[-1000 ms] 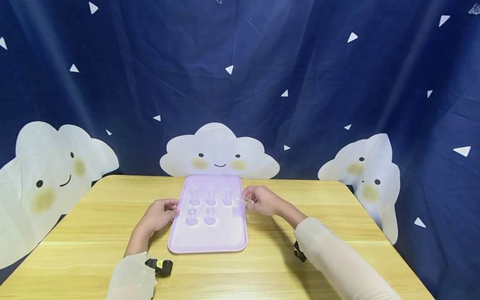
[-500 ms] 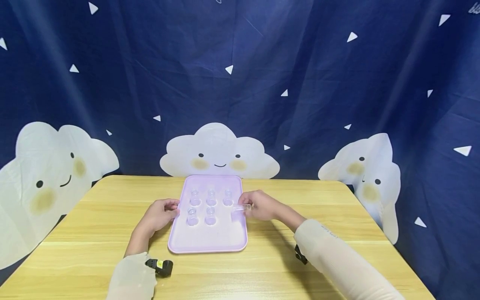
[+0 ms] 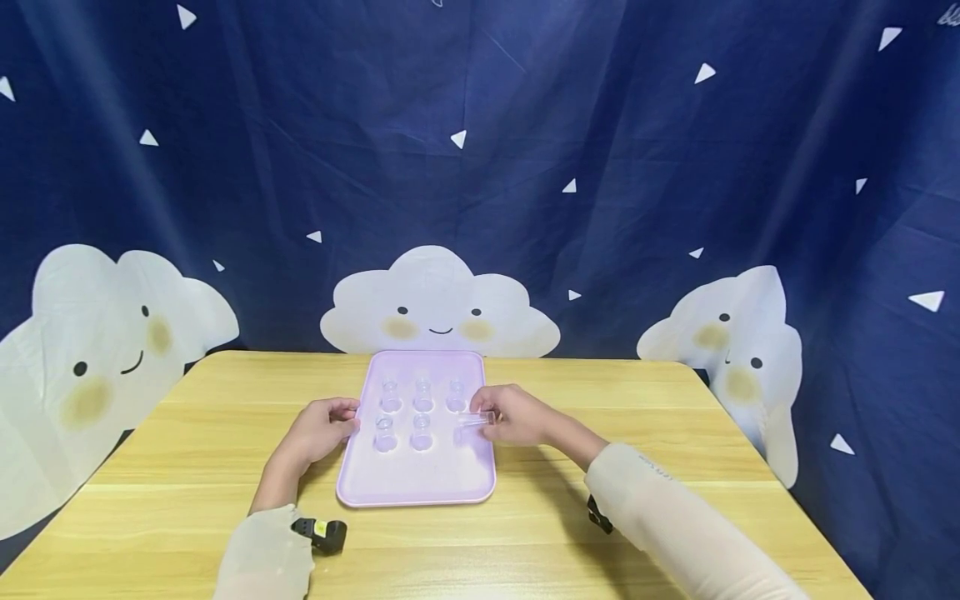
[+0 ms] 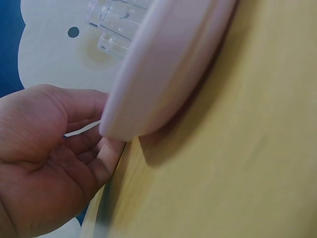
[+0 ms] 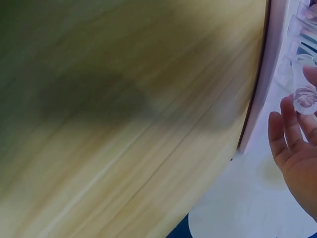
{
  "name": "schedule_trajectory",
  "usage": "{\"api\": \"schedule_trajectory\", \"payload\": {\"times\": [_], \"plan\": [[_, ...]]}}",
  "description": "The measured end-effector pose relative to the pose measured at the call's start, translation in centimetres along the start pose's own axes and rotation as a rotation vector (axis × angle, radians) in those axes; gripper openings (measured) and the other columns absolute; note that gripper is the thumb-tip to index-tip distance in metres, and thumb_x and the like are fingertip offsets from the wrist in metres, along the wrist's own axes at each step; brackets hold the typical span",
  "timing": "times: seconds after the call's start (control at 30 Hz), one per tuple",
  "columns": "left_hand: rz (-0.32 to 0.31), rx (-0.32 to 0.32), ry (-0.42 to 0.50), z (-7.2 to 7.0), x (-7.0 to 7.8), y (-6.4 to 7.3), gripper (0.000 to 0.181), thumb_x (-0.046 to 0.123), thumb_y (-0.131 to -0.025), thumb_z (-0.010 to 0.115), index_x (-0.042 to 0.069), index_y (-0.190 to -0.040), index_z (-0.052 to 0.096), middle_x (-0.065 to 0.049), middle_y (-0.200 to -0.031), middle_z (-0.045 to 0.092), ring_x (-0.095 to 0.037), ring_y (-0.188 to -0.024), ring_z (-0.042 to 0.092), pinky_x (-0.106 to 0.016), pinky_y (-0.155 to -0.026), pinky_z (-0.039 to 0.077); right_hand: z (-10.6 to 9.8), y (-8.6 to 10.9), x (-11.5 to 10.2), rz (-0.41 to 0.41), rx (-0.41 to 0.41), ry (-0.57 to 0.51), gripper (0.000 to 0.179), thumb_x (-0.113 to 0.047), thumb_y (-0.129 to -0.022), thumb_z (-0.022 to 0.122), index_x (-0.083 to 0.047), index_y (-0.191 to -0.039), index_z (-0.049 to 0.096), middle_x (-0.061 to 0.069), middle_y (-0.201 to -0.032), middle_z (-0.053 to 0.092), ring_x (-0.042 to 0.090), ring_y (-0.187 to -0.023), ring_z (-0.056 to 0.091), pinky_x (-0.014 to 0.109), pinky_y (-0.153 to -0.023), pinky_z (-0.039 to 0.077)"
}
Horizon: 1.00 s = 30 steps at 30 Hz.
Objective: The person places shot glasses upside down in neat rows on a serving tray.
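A pale purple tray (image 3: 416, 483) lies on the table, with several small clear cup-like vessels (image 3: 422, 437) standing in two rows on it. My left hand (image 3: 318, 429) is at its left edge; in the left wrist view the thumb and fingers grip the tray's rim (image 4: 143, 89). Over the right side of the tray, my right hand (image 3: 517, 417) pinches another small clear vessel (image 3: 476, 419), tilted sideways with one end pointing left. The right wrist view shows the rounded near end of this vessel (image 5: 305, 101) between the fingers.
The wooden table (image 3: 600, 533) extends on both sides of the tray. Behind it hangs a dark blue curtain (image 3: 465, 192) with white clouds and small triangles. Black wrist cameras are strapped at both sleeves, the left camera (image 3: 322, 533) plainly visible.
My right hand has moved left and slightly nearer, bringing the clear vessel over the tray's right side. The vessel now lies more sideways in the fingers. My left hand has stayed at the rim.
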<state>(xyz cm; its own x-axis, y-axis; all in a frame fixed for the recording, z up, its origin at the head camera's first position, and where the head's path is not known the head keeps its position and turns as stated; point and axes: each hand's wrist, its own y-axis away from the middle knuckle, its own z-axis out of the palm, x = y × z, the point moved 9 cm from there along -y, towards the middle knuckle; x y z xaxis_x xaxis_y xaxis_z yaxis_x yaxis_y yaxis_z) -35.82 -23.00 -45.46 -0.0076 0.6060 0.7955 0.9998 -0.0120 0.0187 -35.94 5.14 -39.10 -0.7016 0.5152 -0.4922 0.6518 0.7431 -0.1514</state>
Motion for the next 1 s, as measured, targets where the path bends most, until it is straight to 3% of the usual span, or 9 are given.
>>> {"api": "schedule_trajectory", "payload": {"times": [0.4,1.0], "plan": [[-0.005,0.003,0.014,0.0,-0.1,0.0,0.04,0.006,-0.097,0.064,-0.006,-0.135,0.06,-0.019,-0.117,0.067,-0.031,-0.108,0.06,-0.042,-0.091,0.054,0.1,-0.2,-0.7,-0.041,0.033,-0.022,0.021,-0.004,-0.083,0.072,-0.001,-0.1,0.061,-0.002,-0.079,0.06,0.008,-0.071,0.054,0.024,-0.067,0.05],[-0.004,0.002,0.027,0.0,-0.1,-0.1,0.039,0.006,-0.097,0.064,-0.006,-0.134,0.06,-0.018,-0.116,0.067,-0.031,-0.108,0.06,-0.044,-0.094,0.052,1.1,-1.3,-1.1,0.041,0.03,-0.053,0.031,-0.004,-0.084,0.073,0.002,-0.114,0.066,-0.001,-0.087,0.06,0.012,-0.08,0.058,0.026,-0.074,0.052]]}}
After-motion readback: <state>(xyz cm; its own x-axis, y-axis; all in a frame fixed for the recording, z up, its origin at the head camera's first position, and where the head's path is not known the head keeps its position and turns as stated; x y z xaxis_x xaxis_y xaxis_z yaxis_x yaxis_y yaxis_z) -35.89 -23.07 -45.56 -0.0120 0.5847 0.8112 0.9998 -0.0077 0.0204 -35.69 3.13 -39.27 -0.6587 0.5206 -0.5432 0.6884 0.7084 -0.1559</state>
